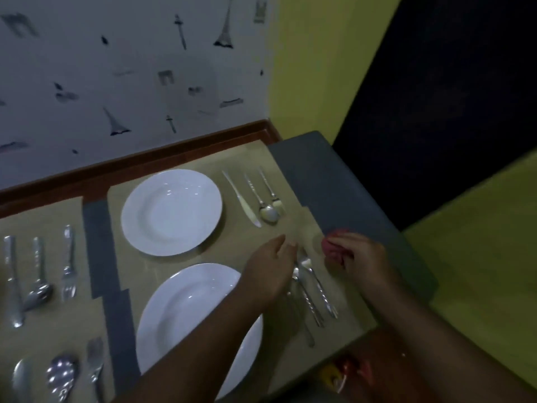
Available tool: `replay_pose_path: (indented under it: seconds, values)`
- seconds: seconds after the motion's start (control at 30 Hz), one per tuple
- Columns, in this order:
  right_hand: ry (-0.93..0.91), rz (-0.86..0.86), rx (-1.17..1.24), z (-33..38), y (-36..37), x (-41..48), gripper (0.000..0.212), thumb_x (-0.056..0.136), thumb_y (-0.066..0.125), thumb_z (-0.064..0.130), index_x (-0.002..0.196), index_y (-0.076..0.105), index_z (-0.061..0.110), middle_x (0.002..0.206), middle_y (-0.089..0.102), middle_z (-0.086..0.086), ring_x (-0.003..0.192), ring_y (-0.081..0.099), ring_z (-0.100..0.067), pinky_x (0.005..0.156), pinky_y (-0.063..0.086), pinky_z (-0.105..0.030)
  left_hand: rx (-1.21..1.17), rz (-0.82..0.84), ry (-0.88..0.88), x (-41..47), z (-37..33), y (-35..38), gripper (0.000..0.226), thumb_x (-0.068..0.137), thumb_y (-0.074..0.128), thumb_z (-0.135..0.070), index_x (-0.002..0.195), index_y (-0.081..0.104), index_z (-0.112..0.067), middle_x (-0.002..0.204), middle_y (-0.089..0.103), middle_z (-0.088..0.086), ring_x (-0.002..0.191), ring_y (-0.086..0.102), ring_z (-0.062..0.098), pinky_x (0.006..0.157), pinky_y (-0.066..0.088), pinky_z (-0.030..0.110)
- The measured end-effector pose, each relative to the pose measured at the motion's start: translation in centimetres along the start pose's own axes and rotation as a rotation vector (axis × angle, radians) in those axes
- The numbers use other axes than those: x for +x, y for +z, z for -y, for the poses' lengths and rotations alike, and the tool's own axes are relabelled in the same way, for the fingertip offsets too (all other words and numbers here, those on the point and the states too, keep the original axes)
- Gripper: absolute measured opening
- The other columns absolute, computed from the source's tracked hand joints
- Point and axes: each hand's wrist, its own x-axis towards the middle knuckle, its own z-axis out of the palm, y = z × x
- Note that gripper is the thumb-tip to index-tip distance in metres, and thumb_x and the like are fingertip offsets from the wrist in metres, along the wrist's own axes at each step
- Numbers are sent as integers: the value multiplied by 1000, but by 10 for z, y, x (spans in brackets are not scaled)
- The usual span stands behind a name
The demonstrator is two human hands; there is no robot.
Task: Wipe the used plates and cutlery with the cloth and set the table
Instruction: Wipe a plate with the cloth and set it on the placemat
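Observation:
Two white plates lie on tan placemats: a far plate (171,212) and a near plate (191,321), the latter partly covered by my left forearm. My left hand (268,271) hovers palm down over a cluster of cutlery (315,292) to the right of the near plate, fingers apart, touching or just above the pieces. My right hand (361,258) is closed around a bunched red cloth (334,247) beside that cutlery. A knife, spoon and fork set (258,199) lies in a row right of the far plate.
More cutlery (39,276) lies on the left placemat, with further pieces (62,376) at the bottom left. The grey table (334,181) ends at its right edge near my right hand. A wall stands behind. Small red and yellow objects (345,370) sit below the table.

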Motion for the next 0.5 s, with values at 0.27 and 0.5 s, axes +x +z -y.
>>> replay_pose_path:
  seconds: [0.27, 0.5]
  values:
    - [298, 300, -317, -91, -15, -59, 58, 91, 61, 23, 145, 39, 12, 154, 28, -17, 142, 23, -35, 114, 21, -34, 722, 191, 277, 23, -13, 121, 65, 105, 22, -47, 156, 26, -7, 164, 26, 12, 150, 23, 30, 122, 17, 42]
    - [309, 325, -420, -88, -13, -64, 72, 100, 32, 52, 154, -2, 19, 162, -6, -4, 148, -9, -21, 120, -1, -41, 959, 195, 284, 20, 2, 146, 75, 104, 16, -55, 160, 2, -7, 169, -1, 12, 155, -4, 28, 126, 3, 47]
